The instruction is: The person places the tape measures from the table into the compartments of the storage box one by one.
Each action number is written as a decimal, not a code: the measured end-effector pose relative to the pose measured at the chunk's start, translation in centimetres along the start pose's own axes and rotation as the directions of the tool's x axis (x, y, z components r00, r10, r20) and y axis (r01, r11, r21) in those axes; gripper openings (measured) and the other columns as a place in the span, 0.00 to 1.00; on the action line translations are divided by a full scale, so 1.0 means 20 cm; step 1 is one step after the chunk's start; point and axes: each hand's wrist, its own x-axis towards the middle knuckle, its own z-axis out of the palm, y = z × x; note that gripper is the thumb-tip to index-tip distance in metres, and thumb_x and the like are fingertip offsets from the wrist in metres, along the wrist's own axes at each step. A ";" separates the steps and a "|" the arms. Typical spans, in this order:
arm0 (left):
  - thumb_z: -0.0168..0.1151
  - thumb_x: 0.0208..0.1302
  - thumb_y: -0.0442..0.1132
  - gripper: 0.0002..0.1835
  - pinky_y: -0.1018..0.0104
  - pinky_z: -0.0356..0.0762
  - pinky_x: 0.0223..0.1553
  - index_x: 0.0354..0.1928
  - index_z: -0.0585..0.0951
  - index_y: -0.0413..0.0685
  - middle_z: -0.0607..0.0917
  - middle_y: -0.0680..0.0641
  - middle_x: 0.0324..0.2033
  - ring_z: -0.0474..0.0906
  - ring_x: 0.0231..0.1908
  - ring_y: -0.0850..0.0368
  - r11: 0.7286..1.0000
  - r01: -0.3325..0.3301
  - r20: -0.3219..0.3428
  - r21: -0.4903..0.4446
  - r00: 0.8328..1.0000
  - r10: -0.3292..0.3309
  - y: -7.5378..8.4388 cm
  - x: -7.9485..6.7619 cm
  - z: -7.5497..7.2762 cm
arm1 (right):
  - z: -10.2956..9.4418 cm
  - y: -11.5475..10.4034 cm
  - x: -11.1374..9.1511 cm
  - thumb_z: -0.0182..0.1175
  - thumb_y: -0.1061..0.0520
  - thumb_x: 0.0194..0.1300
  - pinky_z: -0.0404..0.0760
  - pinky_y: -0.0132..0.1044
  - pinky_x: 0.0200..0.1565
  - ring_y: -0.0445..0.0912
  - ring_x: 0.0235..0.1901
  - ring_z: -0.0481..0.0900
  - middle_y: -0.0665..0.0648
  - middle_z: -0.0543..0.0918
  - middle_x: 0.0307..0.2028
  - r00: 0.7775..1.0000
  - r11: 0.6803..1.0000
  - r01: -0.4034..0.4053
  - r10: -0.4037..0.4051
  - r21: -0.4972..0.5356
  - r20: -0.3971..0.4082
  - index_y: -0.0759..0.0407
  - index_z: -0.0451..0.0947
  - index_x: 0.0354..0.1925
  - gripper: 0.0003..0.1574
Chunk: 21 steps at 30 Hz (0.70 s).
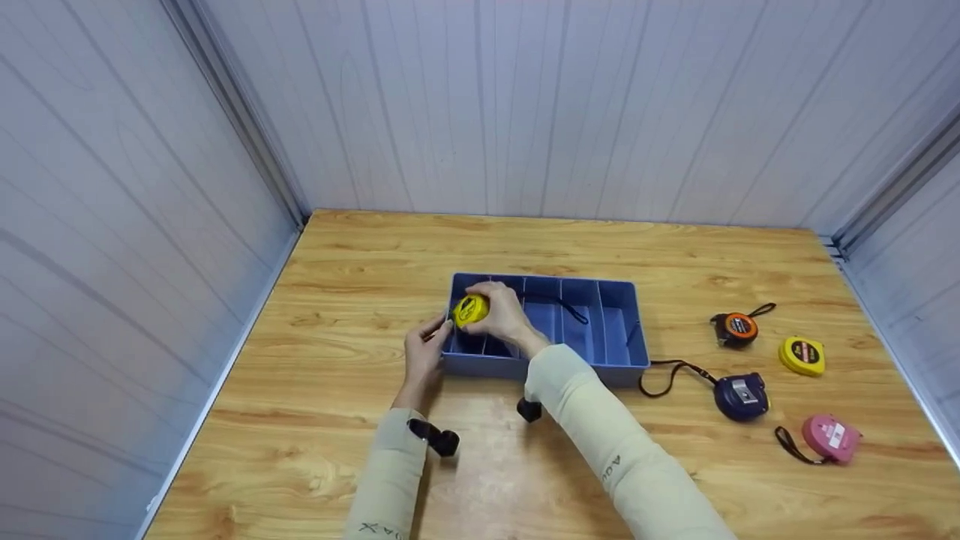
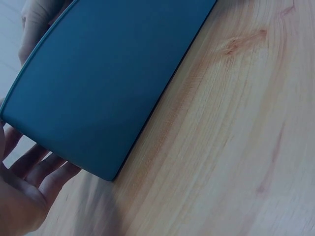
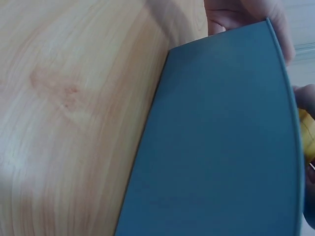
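"What are the hands doing?"

"The right hand (image 1: 501, 309) grips a rounded yellow, hard-shelled tape measure (image 1: 470, 309) at the left-end slot of a long blue plastic tray (image 1: 480, 367). The left hand (image 1: 423, 354) touches the tray's end; I can't tell if it grips."

"Is the yellow one heavy?"

"Probably light, stiff and a bit slippery. Hold its sides."
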 end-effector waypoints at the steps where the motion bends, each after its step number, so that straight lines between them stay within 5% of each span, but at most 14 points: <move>1: 0.59 0.57 0.34 0.17 0.70 0.74 0.38 0.49 0.77 0.37 0.78 0.39 0.47 0.75 0.38 0.57 1.000 0.006 0.002 -0.008 1.000 -0.006 0.00 0.00 0.00 | 0.00 0.00 0.00 0.73 0.53 0.37 0.68 0.39 0.52 0.50 0.48 0.70 0.57 0.77 0.47 1.000 1.000 -0.002 0.002 0.000 0.004 0.63 0.75 0.49 0.37; 11: 0.59 0.57 0.33 0.17 0.56 0.75 0.43 0.49 0.76 0.34 0.78 0.37 0.45 0.76 0.34 0.57 0.998 0.025 0.007 -0.059 1.000 -0.025 0.00 0.00 0.00 | 0.02 0.01 0.00 0.74 0.53 0.37 0.69 0.38 0.51 0.49 0.48 0.70 0.58 0.77 0.46 0.998 1.000 0.011 -0.012 0.008 0.058 0.64 0.75 0.48 0.37; 15: 0.59 0.57 0.34 0.17 0.59 0.77 0.39 0.48 0.77 0.35 0.79 0.38 0.43 0.77 0.33 0.56 0.992 0.006 0.030 -0.129 1.000 -0.002 -0.06 0.02 -0.01 | 0.03 0.02 0.00 0.74 0.54 0.36 0.67 0.39 0.52 0.50 0.47 0.70 0.58 0.78 0.45 0.995 0.998 0.057 -0.056 -0.009 0.084 0.66 0.76 0.47 0.38; 21: 0.59 0.57 0.34 0.17 0.61 0.77 0.39 0.48 0.76 0.35 0.76 0.34 0.47 0.77 0.36 0.56 0.997 -0.020 0.018 -0.073 1.000 0.021 -0.04 0.01 0.00 | 0.04 0.03 0.01 0.75 0.55 0.34 0.65 0.43 0.53 0.52 0.46 0.70 0.60 0.79 0.43 0.988 0.992 0.122 -0.118 -0.039 0.095 0.69 0.76 0.45 0.37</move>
